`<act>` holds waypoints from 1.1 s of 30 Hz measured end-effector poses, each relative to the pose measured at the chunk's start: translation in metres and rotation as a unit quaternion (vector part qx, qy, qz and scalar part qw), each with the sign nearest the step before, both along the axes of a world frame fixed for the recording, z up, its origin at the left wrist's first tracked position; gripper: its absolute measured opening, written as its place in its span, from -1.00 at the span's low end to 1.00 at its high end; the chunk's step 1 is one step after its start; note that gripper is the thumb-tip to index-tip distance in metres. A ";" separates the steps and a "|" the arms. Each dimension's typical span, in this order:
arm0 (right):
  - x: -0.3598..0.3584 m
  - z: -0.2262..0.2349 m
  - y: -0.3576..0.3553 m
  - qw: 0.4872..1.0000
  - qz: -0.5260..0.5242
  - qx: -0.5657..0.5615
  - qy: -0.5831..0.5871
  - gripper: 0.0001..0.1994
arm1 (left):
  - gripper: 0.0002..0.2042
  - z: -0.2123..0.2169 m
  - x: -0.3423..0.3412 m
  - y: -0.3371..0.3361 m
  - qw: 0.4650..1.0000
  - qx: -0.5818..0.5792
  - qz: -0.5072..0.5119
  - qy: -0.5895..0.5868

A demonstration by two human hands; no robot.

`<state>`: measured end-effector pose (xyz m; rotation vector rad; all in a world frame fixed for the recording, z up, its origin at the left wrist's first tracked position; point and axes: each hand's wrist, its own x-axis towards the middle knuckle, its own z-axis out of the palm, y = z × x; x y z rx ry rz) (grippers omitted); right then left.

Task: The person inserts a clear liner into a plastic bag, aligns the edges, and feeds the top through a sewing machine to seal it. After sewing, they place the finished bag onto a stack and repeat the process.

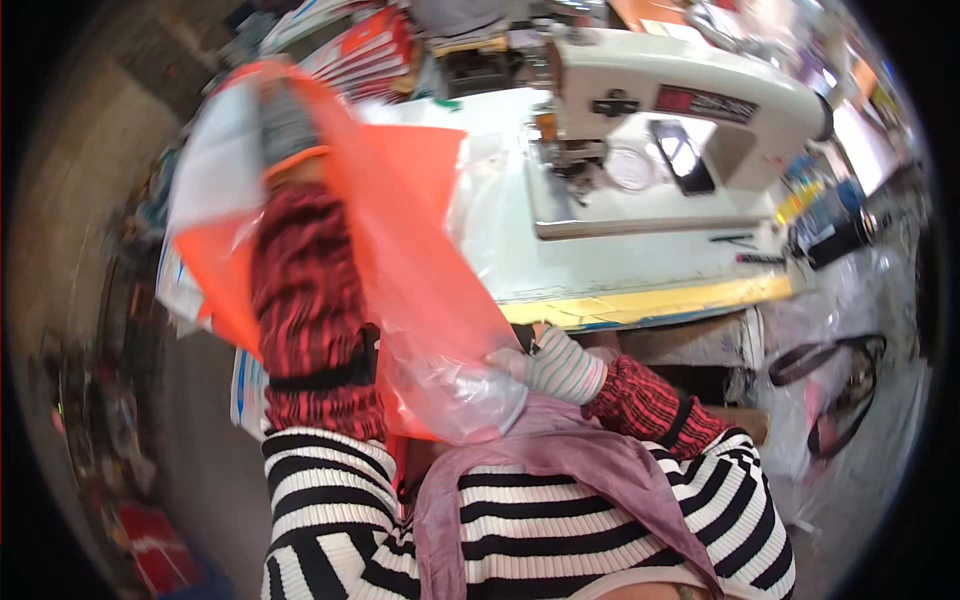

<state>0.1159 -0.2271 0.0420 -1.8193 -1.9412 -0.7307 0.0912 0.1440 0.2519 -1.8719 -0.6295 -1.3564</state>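
Note:
A large orange and white plastic sheet or bag (430, 260), partly see-through, stretches from the upper left down to my lap. My right hand (560, 365), in a grey-green striped glove, is closed on its lower right edge by the fingertips. Farther up, my left hand (287, 125), in a grey glove with an orange cuff, reaches to the upper end of the plastic, which wraps around it. Its fingers are blurred and partly covered, so their grip does not show. Red-and-black sleeve covers (305, 280) are on both forearms.
A white sewing machine (690, 95) stands on the pale table (500, 255) with a yellow front edge. A phone (683, 157) rests by its arm. Folded orange-and-white pieces (365, 55) are stacked behind. Bottles (840, 205) and clear plastic with a dark strap (830, 400) lie at right.

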 end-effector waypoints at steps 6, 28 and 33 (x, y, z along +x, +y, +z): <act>-0.021 -0.071 -0.117 0.731 -0.264 -0.136 0.614 -0.65 | -0.92 -0.145 0.178 -0.117 0.865 -0.064 -0.018 0.498; 0.170 0.036 0.018 0.900 -0.170 -0.305 0.261 -0.85 | -0.78 -0.141 -0.021 -0.086 0.433 -0.211 -0.117 0.869; 0.156 -0.013 0.031 0.882 -0.134 -0.164 0.421 -0.78 | -0.82 -0.126 -0.036 -0.181 0.206 -0.177 -0.172 0.947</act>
